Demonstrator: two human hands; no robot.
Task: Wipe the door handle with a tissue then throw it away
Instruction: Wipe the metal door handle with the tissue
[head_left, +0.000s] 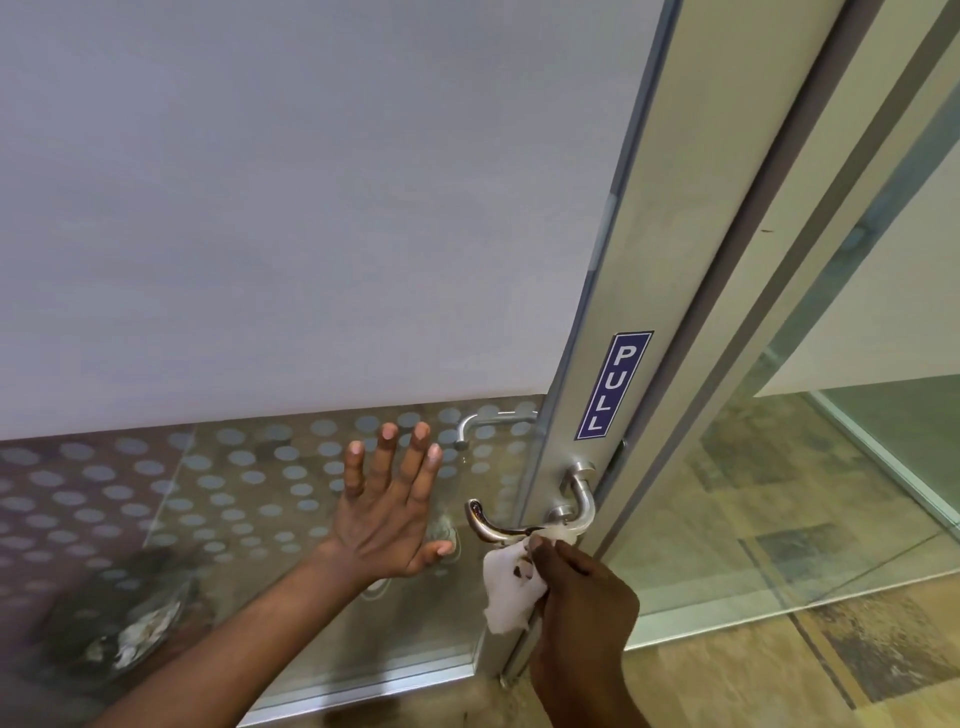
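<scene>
A silver lever door handle juts from the metal door frame just below a blue PULL sticker. My right hand pinches a crumpled white tissue and presses its top against the underside of the handle near the pivot. My left hand lies flat with fingers spread on the glass door panel, left of the handle, holding nothing.
The door's glass is frosted white above and dotted lower down. A second handle shows through the glass on the far side. A fixed glass panel and a patterned tile floor lie to the right.
</scene>
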